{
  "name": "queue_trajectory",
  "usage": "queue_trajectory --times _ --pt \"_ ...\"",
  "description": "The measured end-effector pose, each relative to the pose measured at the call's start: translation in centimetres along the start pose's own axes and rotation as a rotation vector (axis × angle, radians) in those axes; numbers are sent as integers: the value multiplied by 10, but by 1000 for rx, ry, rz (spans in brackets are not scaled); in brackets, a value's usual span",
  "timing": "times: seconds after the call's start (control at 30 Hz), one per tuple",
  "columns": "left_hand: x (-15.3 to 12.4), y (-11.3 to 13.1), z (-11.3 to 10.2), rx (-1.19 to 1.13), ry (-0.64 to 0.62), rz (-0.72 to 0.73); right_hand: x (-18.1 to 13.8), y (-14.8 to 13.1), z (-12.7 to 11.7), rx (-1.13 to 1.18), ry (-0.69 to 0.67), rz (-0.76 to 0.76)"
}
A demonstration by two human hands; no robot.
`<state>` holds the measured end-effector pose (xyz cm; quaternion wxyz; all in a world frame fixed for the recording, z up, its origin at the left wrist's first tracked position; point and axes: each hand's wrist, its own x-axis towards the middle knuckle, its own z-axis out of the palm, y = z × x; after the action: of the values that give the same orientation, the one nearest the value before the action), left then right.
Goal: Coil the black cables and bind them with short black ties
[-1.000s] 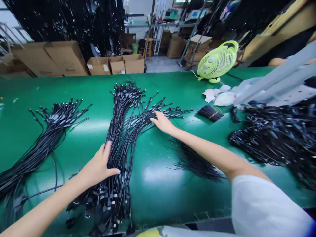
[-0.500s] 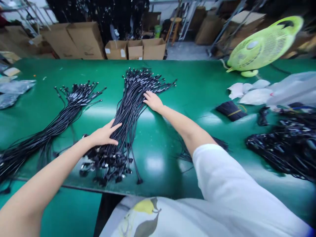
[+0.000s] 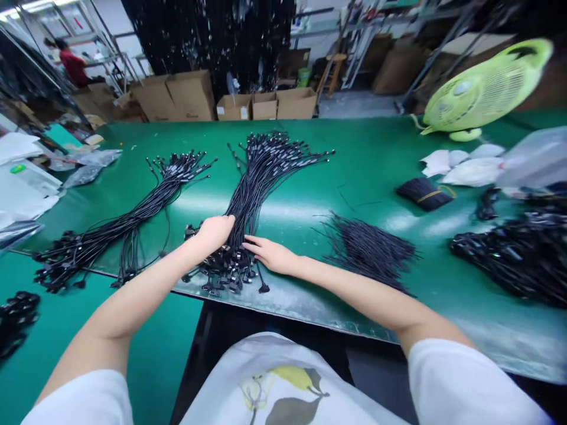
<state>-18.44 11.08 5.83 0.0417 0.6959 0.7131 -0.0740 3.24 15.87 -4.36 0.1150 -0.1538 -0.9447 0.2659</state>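
A bundle of black cables (image 3: 254, 189) lies on the green table in front of me. Its small connector tips fan out at the far end, and black plugs (image 3: 230, 274) cluster at the near end. My left hand (image 3: 216, 231) is curled around the bundle's left side, just above the plugs, with its fingertips partly hidden. From the right, my right hand (image 3: 273, 255) touches the bundle with its fingers stretched out. A second cable bundle (image 3: 144, 206) rests to the left, its plugs by the table edge.
A pile of thin black ties (image 3: 372, 245) lies right of my right arm. Farther right are a banded black packet (image 3: 425, 193), a heap of black cables (image 3: 509, 254) and a green fan (image 3: 478, 88). Cardboard boxes (image 3: 190, 94) stand behind the table (image 3: 301, 177). A person in red (image 3: 73, 65) is far left.
My right hand has come down from the upper part of the bundle to near the plugs. My left hand has closed around the cables. The view has shifted left, uncovering the pile of ties.
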Motion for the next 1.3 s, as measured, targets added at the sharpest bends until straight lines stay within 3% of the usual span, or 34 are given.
queue_trajectory --times 0.1,0.2,0.3,0.4,0.5,0.67,0.73,0.8,0.87,0.9,0.93,1.0,1.07,1.13,1.23,1.3 --pt "-4 -16 -25 16 125 -86 0 -4 -18 -20 54 63" --pt "-19 -25 -54 -306 200 -113 18 -15 -49 -7 308 114" --pt "-55 -8 -78 -866 44 23 60 -34 -69 53 417 92" --pt "-112 9 -87 -1106 -146 75 112 -42 -75 50 289 73" --pt "-175 -8 -74 -1158 -166 -72 151 -32 -87 42 279 116" --pt "-241 -88 -22 -1346 121 -414 180 -23 -156 66 497 104" --pt "-249 -107 -6 -1544 270 -463 182 -36 -191 72 572 38" --pt "-248 -108 1 -1742 371 -433 175 -57 -221 68 682 -59" --pt "-239 -99 1 -1876 385 -350 158 -76 -242 69 826 -146" --pt "-232 -93 -1 -1928 364 -291 146 -82 -248 78 834 -158" --pt "-224 -88 -3 -1976 358 -241 133 -85 -249 64 852 -155" --pt "-205 -79 -5 -2042 338 -142 99 -85 -238 -322 806 -29" --pt "-186 -70 -5 -2035 311 -64 56 -84 -205 -645 588 150" --pt "-168 -56 -3 -1967 301 -5 9 -92 -157 -801 349 305" --pt "-142 -23 3 -1801 311 59 -48 -125 -87 -667 20 328" --pt "-130 1 6 -1716 227 133 -68 -150 -62 -531 -59 311"
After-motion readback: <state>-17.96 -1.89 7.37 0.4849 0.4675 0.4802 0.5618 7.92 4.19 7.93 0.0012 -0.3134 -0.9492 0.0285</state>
